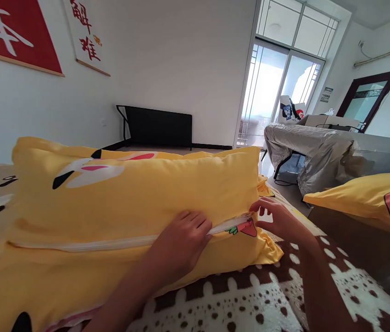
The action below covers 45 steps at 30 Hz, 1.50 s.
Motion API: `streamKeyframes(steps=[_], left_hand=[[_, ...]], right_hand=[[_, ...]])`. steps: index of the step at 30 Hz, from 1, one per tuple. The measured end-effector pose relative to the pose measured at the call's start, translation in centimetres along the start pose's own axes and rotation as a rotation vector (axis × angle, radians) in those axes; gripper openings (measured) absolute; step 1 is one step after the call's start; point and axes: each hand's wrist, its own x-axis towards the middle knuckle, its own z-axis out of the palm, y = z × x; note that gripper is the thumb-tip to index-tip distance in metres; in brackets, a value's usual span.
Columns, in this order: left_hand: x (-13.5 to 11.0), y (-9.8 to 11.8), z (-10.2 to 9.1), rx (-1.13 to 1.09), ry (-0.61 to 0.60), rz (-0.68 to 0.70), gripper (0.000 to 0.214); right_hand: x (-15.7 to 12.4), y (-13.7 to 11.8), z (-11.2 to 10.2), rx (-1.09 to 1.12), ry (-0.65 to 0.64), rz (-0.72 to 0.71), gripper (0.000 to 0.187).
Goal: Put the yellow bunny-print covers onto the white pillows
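A plump yellow pillow [181,189] with a white cartoon figure lies on its long side in front of me. A white zipper [105,243] runs along the side of its pillowcase, and a printed carrot [246,228] shows under the zipper's right part. My left hand [184,240] is closed on the pillowcase at the middle of the zipper, its fingertips partly hidden. At the zipper's right end my right hand [278,220] has its fingers curled, with the tips on the zipper; the zipper pull itself is too small to make out.
Beneath the pillow spreads a brown and white patterned blanket [236,299]. Another yellow pillow [361,198] lies on a brown box at the right. Behind it stands a table [305,133] under a silvery cover. A black folded panel [160,128] leans by the back wall.
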Motion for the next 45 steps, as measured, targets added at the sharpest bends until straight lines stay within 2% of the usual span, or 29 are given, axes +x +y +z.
streamKeyframes(steps=[4, 8, 10, 12, 14, 17, 20, 22, 25, 27, 29, 32, 33, 34, 35, 36, 37, 39, 40, 41, 43, 45], left_hand=[[-0.1, -0.3, 0.0, -0.025, -0.013, -0.001, 0.019], [-0.1, -0.4, 0.3, 0.057, -0.006, 0.008, 0.021], [-0.3, -1.2, 0.1, 0.091, 0.031, 0.014, 0.021], [-0.9, -3.0, -0.5, 0.086, 0.081, -0.008, 0.020], [-2.2, -6.0, -1.2, 0.061, 0.101, -0.093, 0.034], [-4.9, -11.7, -1.6, 0.028, 0.091, -0.357, 0.039], [-7.2, -16.6, -0.6, -0.059, 0.118, -0.645, 0.036], [-8.0, -18.4, 0.4, -0.093, 0.153, -0.759, 0.034], [-8.0, -19.2, 0.7, -0.163, 0.281, -0.809, 0.034], [-7.2, -18.7, -0.5, -0.278, 0.404, -0.815, 0.034], [-6.1, -17.6, -3.0, -0.333, 0.540, -0.803, 0.032], [-4.6, -15.6, -7.9, -0.142, 0.833, -0.770, 0.032], [-4.4, -15.1, -9.2, -0.057, 0.909, -0.766, 0.035], [-4.3, -14.8, -10.3, 0.015, 0.920, -0.761, 0.036], [-4.5, -14.7, -10.9, 0.053, 0.848, -0.755, 0.037], [-4.9, -14.7, -11.0, 0.044, 0.696, -0.748, 0.038], [-5.6, -15.0, -10.6, -0.012, 0.483, -0.740, 0.038], [-7.5, -15.6, -8.7, -0.184, 0.037, -0.709, 0.045], [-8.7, -16.0, -7.3, -0.280, -0.124, -0.694, 0.050], [-10.1, -16.3, -5.9, -0.352, -0.223, -0.684, 0.053], [-12.9, -17.0, -3.6, -0.424, -0.230, -0.690, 0.053], [-15.4, -17.7, -2.3, -0.417, -0.106, -0.698, 0.050]], right_hand=[[1.3, 0.5, 2.0, 0.065, -0.021, -0.052, 0.008], [2.1, 1.2, 3.2, 0.224, -0.015, -0.125, 0.025], [2.1, 1.8, 3.2, 0.317, -0.032, -0.129, 0.033], [2.1, 2.3, 3.4, 0.390, -0.016, -0.073, 0.038], [2.3, 2.7, 3.9, 0.441, 0.068, 0.007, 0.042], [3.0, 3.3, 5.3, 0.457, 0.212, 0.115, 0.040], [3.8, 3.8, 7.0, 0.414, 0.240, 0.156, 0.035], [4.1, 4.0, 8.0, 0.356, 0.261, 0.144, 0.034], [4.5, 3.9, 8.7, 0.320, 0.317, 0.128, 0.035], [5.0, 3.2, 8.0, 0.326, 0.352, 0.110, 0.036], [6.0, 2.1, 6.0, 0.288, 0.366, 0.075, 0.036], [7.4, -0.2, 1.4, 0.079, 0.444, 0.040, 0.037], [7.7, -0.9, -0.1, -0.019, 0.478, 0.033, 0.038], [7.9, -1.4, -1.4, -0.117, 0.500, 0.026, 0.040], [7.9, -1.6, -2.3, -0.203, 0.497, 0.021, 0.042], [7.7, -1.6, -2.8, -0.266, 0.461, 0.018, 0.043], [7.2, -1.4, -2.8, -0.300, 0.386, 0.021, 0.044], [5.6, -0.1, -1.7, -0.308, 0.190, 0.056, 0.048], [4.7, 0.8, -0.9, -0.291, 0.091, 0.079, 0.049], [3.7, 1.8, 0.0, -0.267, 0.014, 0.098, 0.049], [2.0, 3.9, 1.4, -0.190, -0.036, 0.117, 0.049], [1.1, 5.8, 2.1, -0.097, 0.048, 0.109, 0.050]])
